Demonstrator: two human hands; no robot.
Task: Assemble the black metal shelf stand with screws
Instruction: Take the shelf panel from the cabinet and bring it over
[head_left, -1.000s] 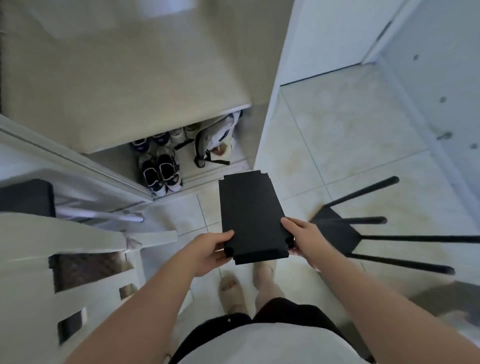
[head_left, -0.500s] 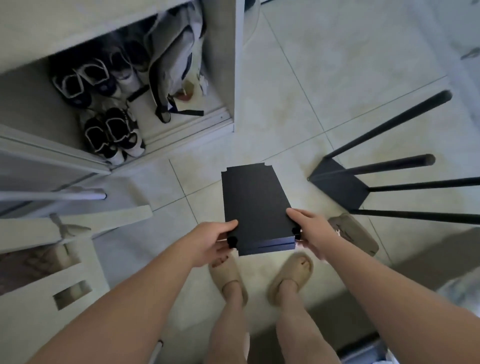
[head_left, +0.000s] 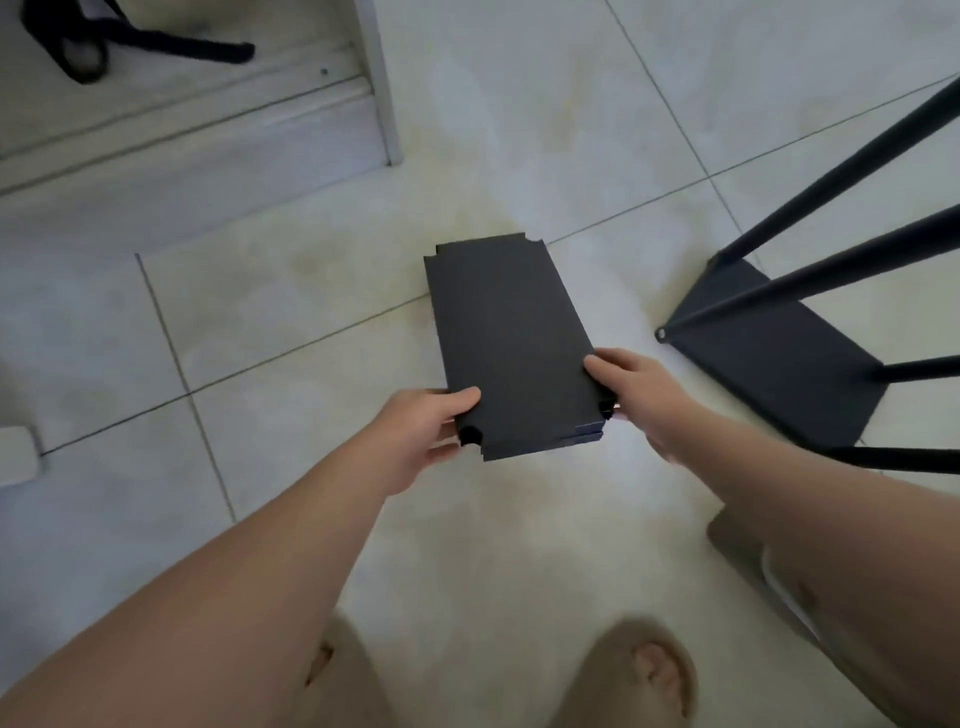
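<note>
Shelf panels (head_left: 509, 338), black and stacked, hang above a tiled floor (head_left: 311, 312), the left hand (head_left: 426, 431) and right hand (head_left: 631, 395) each gripping a near corner, arms outstretched. A stand frame (head_left: 769, 353) lies on its side nearby.

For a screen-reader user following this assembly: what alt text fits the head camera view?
The left hand and right hand hold stacked black shelf panels by the near corners over a tiled floor. To the right is a partly built black stand with four poles.
</note>
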